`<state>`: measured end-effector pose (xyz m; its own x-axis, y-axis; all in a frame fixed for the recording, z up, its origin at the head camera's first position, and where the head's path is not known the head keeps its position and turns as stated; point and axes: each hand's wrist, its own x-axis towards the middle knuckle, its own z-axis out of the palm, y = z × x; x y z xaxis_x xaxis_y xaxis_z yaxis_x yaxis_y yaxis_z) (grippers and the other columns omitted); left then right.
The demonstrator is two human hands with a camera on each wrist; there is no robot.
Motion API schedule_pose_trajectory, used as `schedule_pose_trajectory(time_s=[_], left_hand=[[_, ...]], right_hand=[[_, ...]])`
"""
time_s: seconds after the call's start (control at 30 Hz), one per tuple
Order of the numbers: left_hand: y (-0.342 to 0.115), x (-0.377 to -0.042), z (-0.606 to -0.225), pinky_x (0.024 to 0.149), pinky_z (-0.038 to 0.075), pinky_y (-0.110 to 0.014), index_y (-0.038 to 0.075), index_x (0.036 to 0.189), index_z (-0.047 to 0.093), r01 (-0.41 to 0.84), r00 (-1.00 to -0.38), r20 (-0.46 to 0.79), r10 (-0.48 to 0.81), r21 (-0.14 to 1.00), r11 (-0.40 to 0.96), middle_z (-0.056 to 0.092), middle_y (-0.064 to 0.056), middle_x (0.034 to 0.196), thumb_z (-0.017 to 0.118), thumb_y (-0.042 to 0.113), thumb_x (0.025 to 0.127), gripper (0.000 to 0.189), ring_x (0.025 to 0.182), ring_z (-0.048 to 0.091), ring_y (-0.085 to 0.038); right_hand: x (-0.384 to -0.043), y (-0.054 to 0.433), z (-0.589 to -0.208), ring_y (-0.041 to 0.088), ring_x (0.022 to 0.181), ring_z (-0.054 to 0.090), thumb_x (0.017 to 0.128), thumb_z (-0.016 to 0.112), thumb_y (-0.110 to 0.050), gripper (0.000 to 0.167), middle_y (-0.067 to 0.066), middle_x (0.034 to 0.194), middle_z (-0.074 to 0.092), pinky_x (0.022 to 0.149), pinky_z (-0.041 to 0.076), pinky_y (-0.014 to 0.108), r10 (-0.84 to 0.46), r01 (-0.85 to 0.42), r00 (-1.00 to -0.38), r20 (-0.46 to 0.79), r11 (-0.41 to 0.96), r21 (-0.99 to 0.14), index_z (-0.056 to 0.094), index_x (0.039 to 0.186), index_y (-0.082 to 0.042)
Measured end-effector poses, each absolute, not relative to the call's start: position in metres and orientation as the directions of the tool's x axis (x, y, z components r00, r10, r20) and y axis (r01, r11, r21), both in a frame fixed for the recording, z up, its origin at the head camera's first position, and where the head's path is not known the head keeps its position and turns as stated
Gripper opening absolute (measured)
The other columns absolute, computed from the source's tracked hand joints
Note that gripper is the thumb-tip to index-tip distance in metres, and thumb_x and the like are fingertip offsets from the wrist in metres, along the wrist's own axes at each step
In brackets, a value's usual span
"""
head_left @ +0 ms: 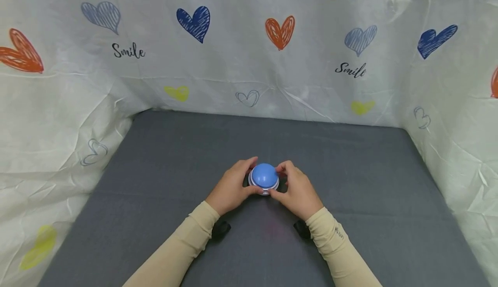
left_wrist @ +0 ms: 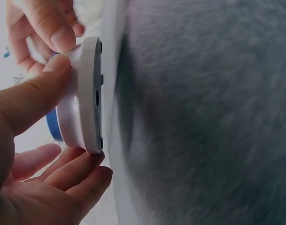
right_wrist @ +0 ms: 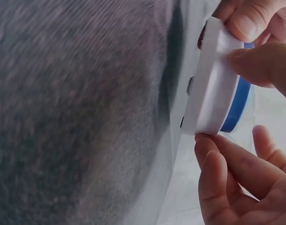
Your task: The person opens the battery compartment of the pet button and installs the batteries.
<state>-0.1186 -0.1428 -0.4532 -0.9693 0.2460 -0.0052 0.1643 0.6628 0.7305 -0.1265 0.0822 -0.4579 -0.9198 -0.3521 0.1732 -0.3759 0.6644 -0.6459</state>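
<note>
A round push button [head_left: 265, 175] with a blue dome on a white base sits between both hands near the middle of the grey cloth. My left hand [head_left: 233, 185] grips its left side, thumb at the near edge and fingers curled round the far side. From the right, my right hand [head_left: 297, 189] holds it in the same way, the two thumbs close together. In the left wrist view, small black feet and a dark slot show along the white base [left_wrist: 79, 103]. The right wrist view shows the base [right_wrist: 215, 79] upright, close over the cloth, with fingertips at its lower rim.
Grey cloth [head_left: 186, 157] covers the tabletop. A white curtain [head_left: 233, 66] printed with hearts and "Smile" hangs behind it and along both sides. Dark wrist devices [head_left: 221, 230] show below the beige sleeves [head_left: 175, 243].
</note>
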Motion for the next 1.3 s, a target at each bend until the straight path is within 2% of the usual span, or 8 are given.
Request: schedule_pose_trajectory(time_s=[0.4, 0.53, 0.63, 0.7, 0.8, 0.97, 1.1, 1.3], left_hand=[[-0.133, -0.117, -0.46, 0.118, 0.05, -0.054, 0.007, 0.167, 0.039, 0.195, -0.96, -0.023, 0.28, 0.664, 0.722, 0.052, -0.02, 0.159, 0.086, 0.03, 0.095, 0.089, 0.144, 0.058, -0.036], [-0.138, -0.117, -0.459, 0.121, 0.047, -0.055, 0.009, 0.17, 0.034, 0.188, -0.96, -0.033, 0.279, 0.661, 0.726, 0.047, -0.018, 0.165, 0.084, 0.041, 0.096, 0.094, 0.15, 0.053, -0.036], [-0.15, -0.116, -0.453, 0.125, 0.042, -0.057, 0.011, 0.172, 0.028, 0.183, -0.968, -0.015, 0.25, 0.642, 0.744, 0.038, -0.016, 0.173, 0.079, 0.057, 0.096, 0.103, 0.158, 0.043, -0.035], [-0.161, -0.113, -0.448, 0.128, 0.037, -0.06, 0.012, 0.173, 0.024, 0.179, -0.977, 0.017, 0.215, 0.615, 0.768, 0.03, -0.013, 0.178, 0.075, 0.07, 0.093, 0.112, 0.164, 0.034, -0.033], [-0.18, -0.11, -0.442, 0.132, 0.029, -0.062, 0.015, 0.175, 0.018, 0.188, -0.982, 0.086, 0.168, 0.53, 0.827, 0.018, -0.008, 0.182, 0.069, 0.086, 0.084, 0.126, 0.169, 0.02, -0.032], [-0.209, -0.106, -0.441, 0.136, 0.017, -0.061, 0.016, 0.176, 0.011, 0.212, -0.967, 0.207, 0.147, 0.339, 0.917, 0.008, -0.006, 0.184, 0.065, 0.096, 0.077, 0.138, 0.171, 0.009, -0.033], [-0.217, -0.105, -0.445, 0.135, 0.014, -0.063, 0.014, 0.175, 0.008, 0.202, -0.968, 0.204, 0.148, 0.275, 0.94, 0.007, -0.008, 0.184, 0.063, 0.099, 0.074, 0.143, 0.172, 0.006, -0.033], [-0.216, -0.105, -0.449, 0.135, 0.015, -0.064, 0.01, 0.175, 0.012, 0.197, -0.973, 0.171, 0.155, 0.259, 0.946, 0.007, -0.008, 0.184, 0.063, 0.1, 0.072, 0.146, 0.171, 0.006, -0.035]], right_hand=[[-0.127, 0.08, -0.465, 0.026, 0.104, 0.069, 0.087, 0.093, -0.019, 0.051, 0.013, 0.117, 0.072, 0.089, 0.059, 0.045, -0.373, -0.384, -0.917, 0.14, 0.731, -0.564, 0.062, 0.127, -0.01], [-0.126, 0.085, -0.464, 0.027, 0.106, 0.069, 0.089, 0.091, -0.022, 0.053, 0.014, 0.121, 0.073, 0.089, 0.059, 0.046, -0.368, -0.379, -0.92, 0.136, 0.742, -0.553, 0.062, 0.131, -0.009], [-0.124, 0.099, -0.46, 0.028, 0.106, 0.068, 0.089, 0.091, -0.028, 0.056, 0.015, 0.121, 0.073, 0.088, 0.059, 0.047, -0.349, -0.38, -0.923, 0.163, 0.759, -0.529, 0.063, 0.133, -0.008], [-0.123, 0.112, -0.456, 0.031, 0.111, 0.067, 0.089, 0.09, -0.034, 0.06, 0.016, 0.126, 0.073, 0.093, 0.058, 0.05, -0.322, -0.379, -0.925, 0.2, 0.774, -0.507, 0.064, 0.135, -0.007], [-0.123, 0.136, -0.45, 0.041, 0.129, 0.061, 0.088, 0.09, -0.044, 0.073, 0.021, 0.144, 0.066, 0.106, 0.053, 0.059, -0.277, -0.378, -0.921, 0.274, 0.806, -0.456, 0.062, 0.144, -0.005], [-0.125, 0.163, -0.447, 0.05, 0.161, 0.029, 0.082, 0.087, -0.064, 0.11, 0.022, 0.175, 0.033, 0.122, 0.032, 0.075, -0.243, -0.347, -0.918, 0.314, 0.876, -0.335, 0.043, 0.166, -0.008], [-0.123, 0.168, -0.451, 0.05, 0.166, 0.016, 0.08, 0.082, -0.077, 0.124, 0.018, 0.181, 0.02, 0.125, 0.026, 0.075, -0.245, -0.319, -0.933, 0.262, 0.903, -0.289, 0.033, 0.17, -0.008], [-0.121, 0.164, -0.455, 0.048, 0.165, 0.018, 0.081, 0.08, -0.078, 0.124, 0.016, 0.181, 0.021, 0.125, 0.026, 0.073, -0.237, -0.297, -0.945, 0.226, 0.91, -0.288, 0.033, 0.17, -0.006]])
